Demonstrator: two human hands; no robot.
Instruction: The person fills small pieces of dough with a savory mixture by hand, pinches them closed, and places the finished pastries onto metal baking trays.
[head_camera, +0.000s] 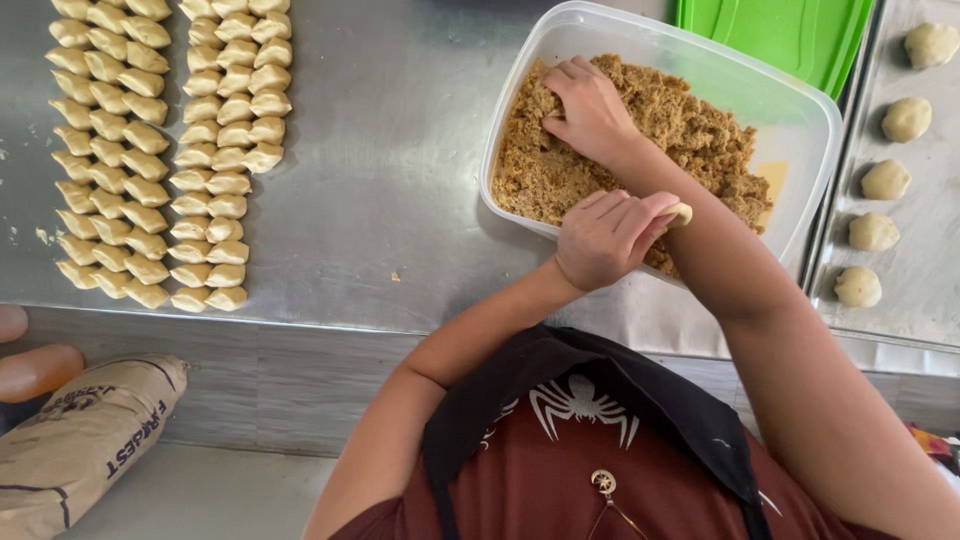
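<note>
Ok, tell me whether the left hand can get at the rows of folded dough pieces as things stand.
Probably yes. The left hand is curled around a small piece of dough by the tub, and only bare steel counter lies between it and the folded dough pieces.

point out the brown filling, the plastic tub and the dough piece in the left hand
brown filling (690, 115), head view, on the crumbly heap right of the right hand
plastic tub (815, 120), head view, on its clear right rim
dough piece (681, 213), head view, on the pale end showing past the left hand's fingers
</note>
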